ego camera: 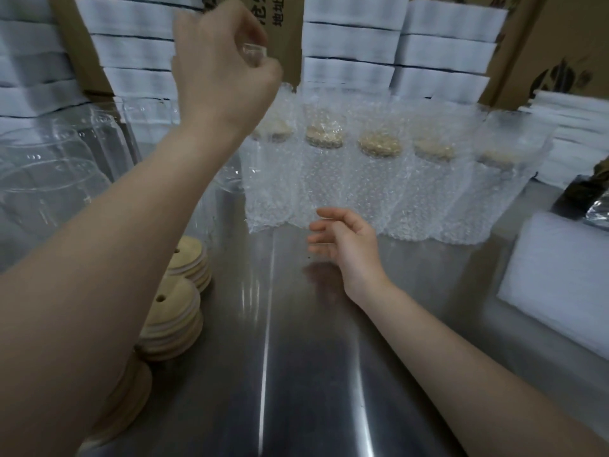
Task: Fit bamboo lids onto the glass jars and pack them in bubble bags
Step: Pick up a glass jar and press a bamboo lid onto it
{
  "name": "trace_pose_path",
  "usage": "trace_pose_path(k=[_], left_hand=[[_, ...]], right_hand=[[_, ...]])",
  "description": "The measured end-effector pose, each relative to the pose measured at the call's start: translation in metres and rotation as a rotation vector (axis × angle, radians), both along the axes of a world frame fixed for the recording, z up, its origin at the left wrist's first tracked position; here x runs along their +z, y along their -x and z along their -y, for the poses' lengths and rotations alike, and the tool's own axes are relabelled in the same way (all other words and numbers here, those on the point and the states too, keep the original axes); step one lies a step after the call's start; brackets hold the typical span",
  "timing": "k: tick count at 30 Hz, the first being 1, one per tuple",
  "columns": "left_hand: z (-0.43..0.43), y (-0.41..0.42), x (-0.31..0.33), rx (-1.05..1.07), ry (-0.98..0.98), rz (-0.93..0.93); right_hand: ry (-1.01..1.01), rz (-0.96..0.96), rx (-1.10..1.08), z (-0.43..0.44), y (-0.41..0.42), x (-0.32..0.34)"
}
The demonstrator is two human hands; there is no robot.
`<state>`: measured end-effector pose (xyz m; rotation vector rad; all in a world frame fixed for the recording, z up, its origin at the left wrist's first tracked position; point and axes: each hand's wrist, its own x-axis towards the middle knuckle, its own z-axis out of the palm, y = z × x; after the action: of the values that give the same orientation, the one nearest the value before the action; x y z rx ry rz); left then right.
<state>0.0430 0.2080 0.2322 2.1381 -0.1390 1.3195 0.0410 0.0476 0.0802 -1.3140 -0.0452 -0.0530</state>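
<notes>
A: Five bagged jars (pixel 324 166) stood in a row at the back of the steel table (pixel 296 357).
B: And my hands?
A: Your left hand (pixel 224 70) was raised, with its fingers curled round a clear object (pixel 253 52) too blurred to name. Your right hand (pixel 346 242) hovered slack and empty just in front of the bags.
B: The loose parts?
A: Stacked bamboo lids (pixel 178 311) sat at your left, near bare glass jars (pixel 49 179).
</notes>
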Motion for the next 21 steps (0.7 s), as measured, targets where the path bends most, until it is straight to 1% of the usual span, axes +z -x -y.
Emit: trace_pose_path(k=[3,7,11,13,17,21], left_hand=[[0.012,0.005,-0.002,-0.119,0.057,0.007],[0.031,0.015,-0.009,-0.232,0.115,-0.029],[0.047,0.027,-0.02,-0.346,0.183,-0.095],[0.053,0.031,-0.029,-0.394,0.234,-0.115],[0.059,0.036,-0.049,-0.472,0.34,-0.156],[0.063,0.039,-0.07,-0.585,0.488,-0.159]], right_hand=[[-0.125,-0.037,0.07,0.009,0.002,0.004],[-0.312,-0.12,0.222,0.019,0.002,0.008],[-0.401,-0.131,0.423,0.031,-0.002,0.009],[-0.349,-0.101,0.54,0.039,-0.005,0.01],[-0.116,-0.04,0.681,0.046,-0.006,0.011],[-0.1,0.003,0.751,0.048,-0.007,0.007]])
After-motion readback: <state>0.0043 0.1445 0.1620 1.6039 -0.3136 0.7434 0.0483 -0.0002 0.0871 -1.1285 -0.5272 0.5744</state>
